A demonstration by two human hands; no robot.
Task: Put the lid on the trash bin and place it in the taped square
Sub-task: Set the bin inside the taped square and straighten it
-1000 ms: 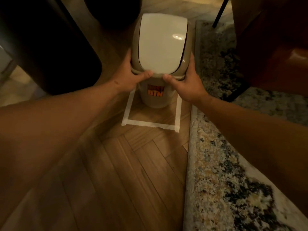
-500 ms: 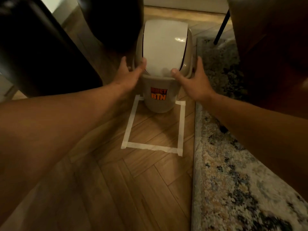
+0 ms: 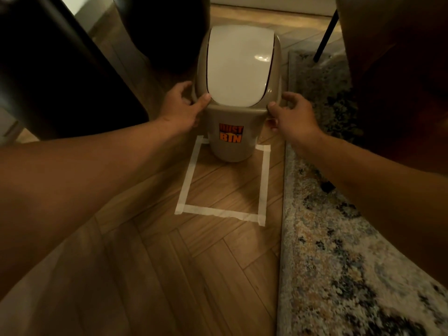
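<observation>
A beige trash bin [image 3: 230, 151] with an orange "DUST BIN" label stands on the wood floor, its base at the far edge of the taped square [image 3: 186, 185]. The lid [image 3: 238, 66], beige with a white swing flap, sits on top of the bin. My left hand [image 3: 183, 107] grips the lid's left rim, thumb on the front edge. My right hand [image 3: 291, 112] grips the lid's right rim, thumb on the front corner. Most of the square in front of the bin is bare floor.
A patterned rug [image 3: 344, 238] lies along the right of the square. A dark cabinet [image 3: 60, 76] stands at the left and a dark round object [image 3: 164, 32] behind the bin. A brown chair [image 3: 397, 81] with a black leg [image 3: 324, 35] is at the right.
Half a second ago my fingers were spread loosely at the lid's sides; now both hands have closed on its rim. The view has pulled back, showing more of the square.
</observation>
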